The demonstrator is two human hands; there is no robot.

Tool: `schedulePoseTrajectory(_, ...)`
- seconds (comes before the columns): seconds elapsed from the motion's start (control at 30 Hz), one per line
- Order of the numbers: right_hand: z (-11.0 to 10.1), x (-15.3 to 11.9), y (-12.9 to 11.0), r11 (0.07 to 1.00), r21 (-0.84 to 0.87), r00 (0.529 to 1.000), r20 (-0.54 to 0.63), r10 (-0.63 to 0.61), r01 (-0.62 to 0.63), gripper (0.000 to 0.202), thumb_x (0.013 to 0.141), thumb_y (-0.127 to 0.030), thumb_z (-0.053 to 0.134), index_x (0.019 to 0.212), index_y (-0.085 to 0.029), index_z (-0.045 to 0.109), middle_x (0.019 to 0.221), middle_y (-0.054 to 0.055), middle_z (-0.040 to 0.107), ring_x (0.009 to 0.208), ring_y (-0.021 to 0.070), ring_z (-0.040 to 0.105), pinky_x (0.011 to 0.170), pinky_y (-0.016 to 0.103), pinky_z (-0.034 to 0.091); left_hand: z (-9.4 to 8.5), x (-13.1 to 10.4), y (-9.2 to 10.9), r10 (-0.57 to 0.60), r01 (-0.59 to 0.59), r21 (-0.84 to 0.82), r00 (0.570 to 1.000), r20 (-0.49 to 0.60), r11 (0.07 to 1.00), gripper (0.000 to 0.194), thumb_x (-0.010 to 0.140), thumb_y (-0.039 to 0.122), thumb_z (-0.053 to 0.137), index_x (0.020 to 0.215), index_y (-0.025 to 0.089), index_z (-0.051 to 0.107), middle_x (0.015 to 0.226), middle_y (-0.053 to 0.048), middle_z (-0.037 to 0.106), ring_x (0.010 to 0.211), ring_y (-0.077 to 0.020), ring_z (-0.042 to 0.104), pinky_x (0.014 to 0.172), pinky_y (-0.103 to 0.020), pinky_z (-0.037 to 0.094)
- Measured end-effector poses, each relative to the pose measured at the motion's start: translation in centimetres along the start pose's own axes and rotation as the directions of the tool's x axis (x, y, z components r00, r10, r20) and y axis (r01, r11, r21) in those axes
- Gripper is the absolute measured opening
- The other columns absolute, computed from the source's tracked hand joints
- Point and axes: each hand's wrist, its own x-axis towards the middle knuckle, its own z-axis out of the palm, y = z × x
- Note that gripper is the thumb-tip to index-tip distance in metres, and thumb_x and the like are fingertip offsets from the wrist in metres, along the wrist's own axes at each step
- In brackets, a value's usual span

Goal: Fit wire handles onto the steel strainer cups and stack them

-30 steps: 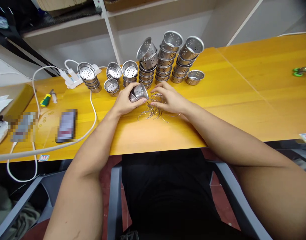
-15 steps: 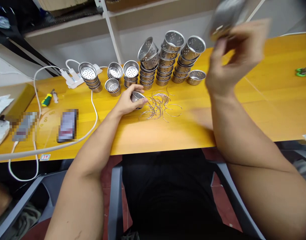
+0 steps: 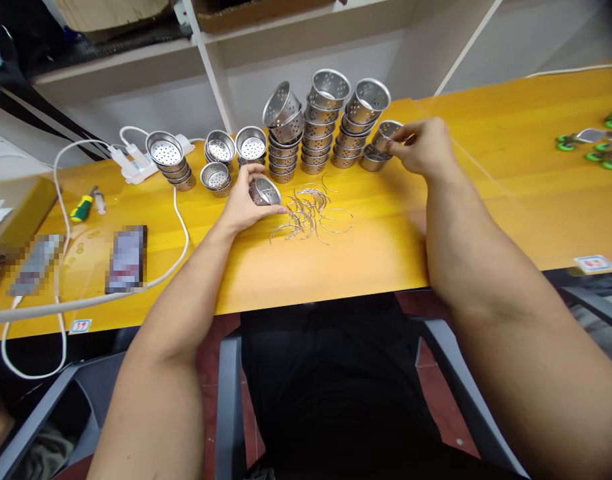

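My left hand (image 3: pixel 243 203) is curled round a small perforated metal cup (image 3: pixel 266 192), its thumb along the near side and the cup tilted on the table. Just right of it lies a loose heap of thin curved wires (image 3: pixel 309 212). My right hand (image 3: pixel 426 150) pinches the rim of another perforated metal cup (image 3: pixel 386 135). This one sits tilted on top of a lower cup (image 3: pixel 375 160) at the right end of the row. Beside it rise tall stacks of the same cups (image 3: pixel 318 130).
Shorter cup stacks (image 3: pixel 170 157) stand at left by a white power strip (image 3: pixel 141 170). A green-handled screwdriver (image 3: pixel 83 207), a phone (image 3: pixel 127 259) and a white cable (image 3: pixel 179 260) lie on the left. Green-wheeled small items (image 3: pixel 593 143) are far right. Shelving (image 3: pixel 306 27) backs the table.
My right hand has come down and left, bringing its cup from mid-air onto the single cup by the stacks. My left hand stays at its cup, whose opening now shows more.
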Motion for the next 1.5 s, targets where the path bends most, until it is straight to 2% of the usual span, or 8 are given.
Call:
schedulePoseTrajectory(0.23, 1.0, 1.5, 0.9, 0.998, 0.008, 0.997, 0.026, -0.070, 0.069, 0.029, 0.077, -0.004, 0.112, 0.101, -0.010, 0.098, 0.083, 0.006, 0.084, 0.063, 0.0088, 0.050, 0.079, 0.041, 0.044, 0.0, 0.0, 0.4, -0.060, 0.060, 0.001, 0.997, -0.041, 0.998, 0.137, 0.054, 0.115, 0.099, 0.153, 0.031, 0.055, 0.143, -0.013, 0.075, 0.135, -0.0371, 0.081, 0.119, -0.057, 0.067)
schedulePoseTrajectory(0.33, 1.0, 2.4, 1.1, 0.989, 0.076, 0.962, -0.254, -0.105, 0.128, 0.012, 0.098, -0.011, 0.103, 0.105, -0.012, 0.093, 0.106, 0.016, 0.087, 0.083, 0.0169, 0.064, 0.091, 0.044, 0.050, 0.0, 0.0, 0.5, -0.076, 0.076, -0.016, 0.997, -0.031, 0.997, 0.135, 0.056, 0.117, 0.096, 0.151, 0.031, 0.058, 0.140, -0.012, 0.074, 0.127, -0.0352, 0.082, 0.113, -0.055, 0.068)
schedulePoseTrajectory(0.47, 1.9, 0.2, -1.0, 0.825, 0.172, 0.781, -0.471, -0.410, 0.538, 0.019, 0.107, -0.014, 0.078, 0.091, -0.023, 0.078, 0.099, 0.015, 0.077, 0.083, 0.0221, 0.064, 0.082, 0.045, 0.053, 0.2, -0.2, 1.0, -0.027, 0.028, -0.021, 0.999, 0.045, 0.999, 0.148, 0.051, 0.121, 0.093, 0.162, 0.032, 0.053, 0.139, -0.014, 0.076, 0.129, -0.0395, 0.083, 0.111, -0.059, 0.069)
schedulePoseTrajectory(0.57, 4.0, -5.1, -4.5, 0.451, 0.401, 0.537, -0.129, -0.834, 0.797, 0.024, 0.107, -0.046, 0.079, 0.113, -0.025, 0.089, 0.110, 0.013, 0.080, 0.090, 0.0271, 0.071, 0.086, 0.048, 0.062, 0.4, -0.3, 1.7, 0.033, -0.032, -0.006, 0.995, 0.091, 0.999, 0.154, 0.052, 0.120, 0.093, 0.170, 0.033, 0.048, 0.144, -0.016, 0.076, 0.137, -0.0409, 0.082, 0.118, -0.060, 0.069)
schedulePoseTrajectory(0.67, 6.3, -10.5, -7.7, 0.377, 0.515, 0.388, 0.092, -0.917, 0.770, 0.048, 0.111, -0.053, 0.070, 0.150, -0.029, 0.083, 0.151, 0.016, 0.075, 0.113, 0.0343, 0.078, 0.096, 0.054, 0.069, 0.3, -0.4, 2.7, 0.062, -0.064, 0.007, 0.988, 0.140, 0.998, 0.150, 0.056, 0.118, 0.094, 0.171, 0.032, 0.049, 0.146, -0.016, 0.077, 0.140, -0.0400, 0.082, 0.121, -0.057, 0.069)
schedulePoseTrajectory(0.87, 8.8, -12.5, -8.5, 0.521, 0.364, 0.435, 0.294, -0.851, 0.773, 0.074, 0.098, -0.045, 0.084, 0.168, -0.027, 0.069, 0.148, 0.019, 0.061, 0.106, 0.0373, 0.072, 0.096, 0.060, 0.069, 0.3, -0.6, 4.5, 0.033, -0.026, -0.037, 0.974, 0.226, 0.999, 0.150, 0.053, 0.116, 0.098, 0.168, 0.031, 0.054, 0.145, -0.016, 0.079, 0.137, -0.0405, 0.083, 0.121, -0.054, 0.068)
schedulePoseTrajectory(1.17, 8.1, -11.2, -7.6, 0.508, 0.581, 0.453, 0.253, -0.855, 0.636, 0.045, 0.103, -0.067, 0.089, 0.120, -0.028, 0.074, 0.138, 0.015, 0.059, 0.114, 0.0359, 0.066, 0.104, 0.058, 0.067, 0.5, -0.7, 5.0, 0.021, -0.015, -0.027, 0.969, 0.248, 1.000, 0.150, 0.051, 0.112, 0.102, 0.168, 0.029, 0.056, 0.151, -0.017, 0.079, 0.142, -0.0415, 0.083, 0.124, -0.053, 0.067)
schedulePoseTrajectory(1.5, 9.4, -11.2, -7.8, 0.590, 0.661, 0.698, 0.138, -0.703, 0.464, 0.087, 0.092, -0.114, 0.077, 0.101, -0.028, 0.069, 0.107, 0.009, 0.070, 0.090, 0.0287, 0.065, 0.089, 0.055, 0.069, 1.4, -0.2, 4.8, 0.109, -0.156, 0.265, 0.977, 0.183, 0.951, 0.106, 0.072, 0.076, 0.115, 0.155, 0.025, 0.075, 0.156, -0.016, 0.082, 0.145, -0.0435, 0.074, 0.133, -0.059, 0.058)
